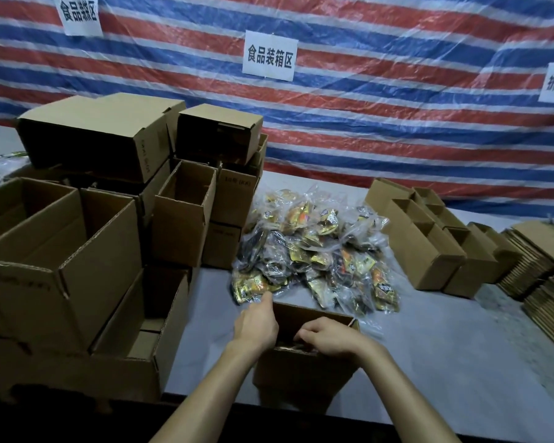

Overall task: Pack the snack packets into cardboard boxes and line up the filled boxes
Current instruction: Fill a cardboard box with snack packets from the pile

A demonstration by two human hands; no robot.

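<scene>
The small open box [304, 375] sits at the near edge of the table [445, 346]. The right hand [328, 338] curls its fingers inside it, grip unclear. The left hand [258, 324] stretches straight fingers to the snack packets [314, 251] just behind.

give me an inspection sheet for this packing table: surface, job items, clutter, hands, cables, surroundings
surface: grey table, boxes on both sides.
job's things: open box at the near edge; packets piled behind it; row of open-topped small boxes at right.
clutter: stacked boxes at left, several open; flat cardboard stacked far right.
hands: left hand reaches to the pile's near edge, fingers extended; right hand curled in the box mouth, grip hidden.
cables: nothing seen.
surroundings: striped tarp behind, with paper signs on it.
</scene>
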